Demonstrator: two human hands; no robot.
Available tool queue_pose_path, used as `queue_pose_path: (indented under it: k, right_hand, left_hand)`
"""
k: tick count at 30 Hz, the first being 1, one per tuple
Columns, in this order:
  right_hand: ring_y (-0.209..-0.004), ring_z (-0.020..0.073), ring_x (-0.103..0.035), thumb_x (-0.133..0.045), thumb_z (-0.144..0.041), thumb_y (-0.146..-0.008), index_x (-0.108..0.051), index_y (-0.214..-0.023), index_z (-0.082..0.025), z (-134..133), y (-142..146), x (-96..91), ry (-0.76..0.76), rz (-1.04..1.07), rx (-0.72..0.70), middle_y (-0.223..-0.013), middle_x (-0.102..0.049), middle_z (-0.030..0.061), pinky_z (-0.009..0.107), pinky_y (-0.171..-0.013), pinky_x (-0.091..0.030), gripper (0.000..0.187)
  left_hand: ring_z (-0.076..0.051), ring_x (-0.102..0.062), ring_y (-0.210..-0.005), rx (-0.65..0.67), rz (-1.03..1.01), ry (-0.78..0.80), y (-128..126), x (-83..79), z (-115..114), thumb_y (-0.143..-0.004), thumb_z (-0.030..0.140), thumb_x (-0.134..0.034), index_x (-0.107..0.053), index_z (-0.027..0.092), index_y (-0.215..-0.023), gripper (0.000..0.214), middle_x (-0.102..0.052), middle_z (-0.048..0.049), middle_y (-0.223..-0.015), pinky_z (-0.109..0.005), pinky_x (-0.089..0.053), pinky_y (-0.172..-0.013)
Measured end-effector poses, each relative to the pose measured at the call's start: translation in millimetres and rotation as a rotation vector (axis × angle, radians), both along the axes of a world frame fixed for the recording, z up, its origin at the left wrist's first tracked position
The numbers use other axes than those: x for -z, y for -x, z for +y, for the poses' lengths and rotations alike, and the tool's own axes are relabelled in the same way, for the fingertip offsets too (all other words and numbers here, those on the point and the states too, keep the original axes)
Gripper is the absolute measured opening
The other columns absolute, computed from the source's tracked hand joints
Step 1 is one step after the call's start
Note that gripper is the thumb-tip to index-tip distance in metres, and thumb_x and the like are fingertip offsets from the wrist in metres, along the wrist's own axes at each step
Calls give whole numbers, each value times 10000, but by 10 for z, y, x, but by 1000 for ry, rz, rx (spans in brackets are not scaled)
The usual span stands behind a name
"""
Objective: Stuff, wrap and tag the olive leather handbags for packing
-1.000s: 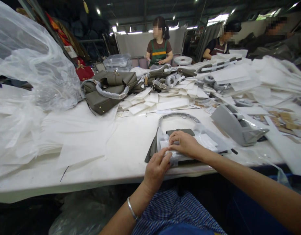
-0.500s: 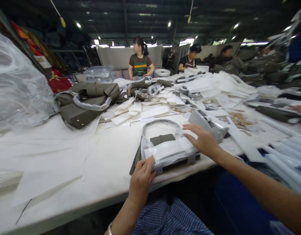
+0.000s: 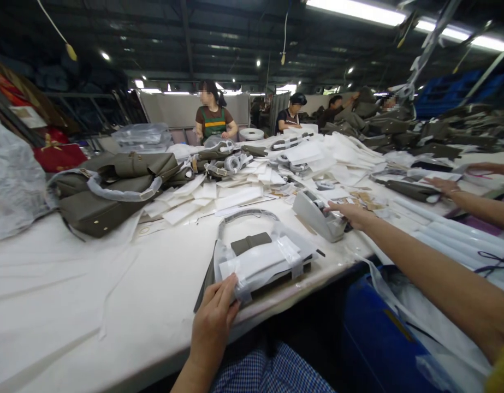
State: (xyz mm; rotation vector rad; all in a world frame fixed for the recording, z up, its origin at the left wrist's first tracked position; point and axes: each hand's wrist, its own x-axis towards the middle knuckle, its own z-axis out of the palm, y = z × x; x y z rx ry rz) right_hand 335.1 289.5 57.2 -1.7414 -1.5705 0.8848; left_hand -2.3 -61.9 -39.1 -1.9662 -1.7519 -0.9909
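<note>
An olive-green handbag (image 3: 202, 275) lies in front of me at the table edge, its handle (image 3: 245, 214) wrapped in clear plastic. White sheets (image 3: 255, 262) and strips of clear tape cover its near side. My left hand (image 3: 214, 308) grips the wrapped bag's left near corner, fingers on top. Further right stands a grey tape dispenser (image 3: 311, 215). My right hand (image 3: 354, 214) is at its right end, with bent fingers over the top; what the fingertips pinch is hidden.
More olive handbags (image 3: 108, 202) lie at the left, beside a plastic bag heap (image 3: 14, 180). White paper pieces (image 3: 235, 194) are piled behind. A co-worker's hands (image 3: 444, 185) work at the right. A blue bin (image 3: 370, 327) stands below the table edge.
My right hand has left the wrapped bag and moved right to the tape dispenser. My left hand stays on the bag's corner. The view has turned right.
</note>
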Motion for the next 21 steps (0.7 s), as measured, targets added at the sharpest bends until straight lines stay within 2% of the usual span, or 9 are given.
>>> queue_pose_path:
  k: [3,5,8,12,16,21]
  right_hand:
    - [-1346,355,-457,-627,-486,-841,-741,-889,-178,-56,6,-98,41,117,-8,-1404,-565,167,549,-1084,-368,332]
    - [-1381,301,-429,-565,-451,-894,-724,-922,-190,-157,-29,-197,20,204,-39,-1415,-567,137,507,-1140,-322,307]
    - [-1295,233,-538,-534,-387,-924,-693,-957,-196,-399,-146,-339,-31,331,-93,-1324,-642,125,430,-1153,-348,250]
    - [-1174,258,-638,-608,-361,-887,-707,-944,-164,-747,-393,-401,-74,436,-143,-1206,-700,159,388,-1098,-446,228]
    - [-1053,317,-700,-674,-406,-852,-739,-927,-163,-944,-648,-224,-63,434,-184,-1094,-736,186,403,-981,-558,262]
    - [-836,315,-746,-650,-490,-872,-759,-895,-209,-1013,-817,246,-131,286,-207,-973,-761,182,393,-727,-639,302]
  left_hand:
    - [-218,-625,-1085,-3,0,8,4,3,-3,-949,153,-533,-510,169,-1382,433,-693,-76,-1207,-317,-576,-936]
    - [-216,-628,-1085,-6,-6,18,5,2,-4,-953,159,-526,-507,179,-1388,435,-693,-71,-1212,-315,-580,-928]
    - [-214,-633,-1083,-3,-17,24,4,-9,-4,-957,164,-518,-497,200,-1403,447,-691,-65,-1223,-321,-582,-928]
    - [-219,-640,-1076,-10,-23,21,5,-26,-1,-949,159,-532,-489,223,-1416,473,-695,-62,-1214,-317,-589,-905]
    - [-220,-638,-1084,-10,-20,37,12,-1,4,-952,167,-537,-491,216,-1418,471,-685,-69,-1229,-324,-583,-921]
    - [-224,-631,-1100,-25,-34,54,28,52,-7,-954,183,-550,-480,223,-1432,485,-676,-72,-1244,-338,-571,-945]
